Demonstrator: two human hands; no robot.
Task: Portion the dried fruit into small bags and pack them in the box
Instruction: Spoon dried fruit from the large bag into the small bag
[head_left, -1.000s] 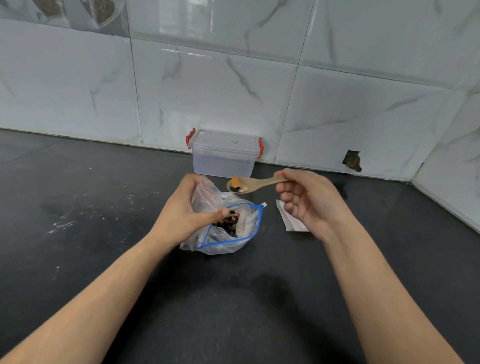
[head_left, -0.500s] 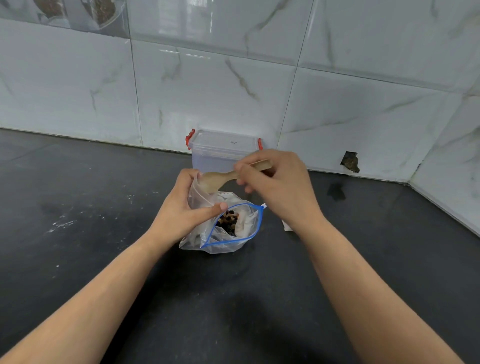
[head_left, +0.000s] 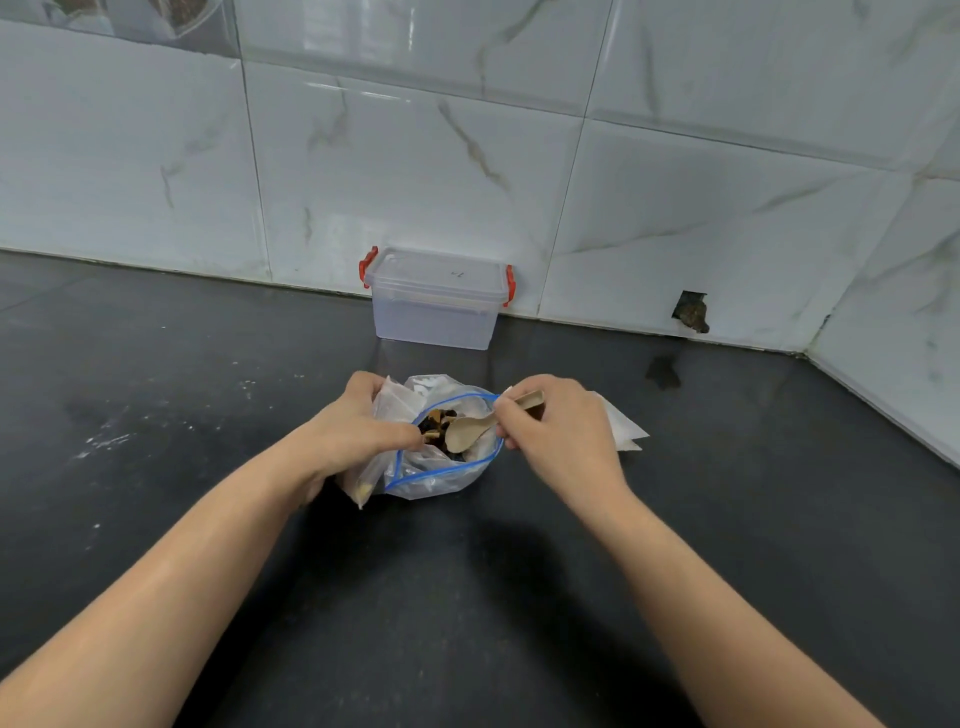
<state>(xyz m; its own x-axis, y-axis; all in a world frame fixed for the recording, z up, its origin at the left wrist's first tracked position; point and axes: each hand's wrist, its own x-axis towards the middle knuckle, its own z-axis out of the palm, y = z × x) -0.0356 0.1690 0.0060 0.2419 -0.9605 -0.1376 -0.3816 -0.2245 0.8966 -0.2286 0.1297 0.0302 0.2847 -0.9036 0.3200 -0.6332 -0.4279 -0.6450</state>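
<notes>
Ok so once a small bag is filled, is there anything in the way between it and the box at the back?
On the counter, nothing visible lies between the small bag in the left hand and the box by the wall. The box's lid is on, with red latches at both ends, so that blocks packing.

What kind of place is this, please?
Probably a home kitchen: a dark countertop meets a marble-look tiled wall, with a clear plastic storage box and a zip bag of dried fruit.
</notes>
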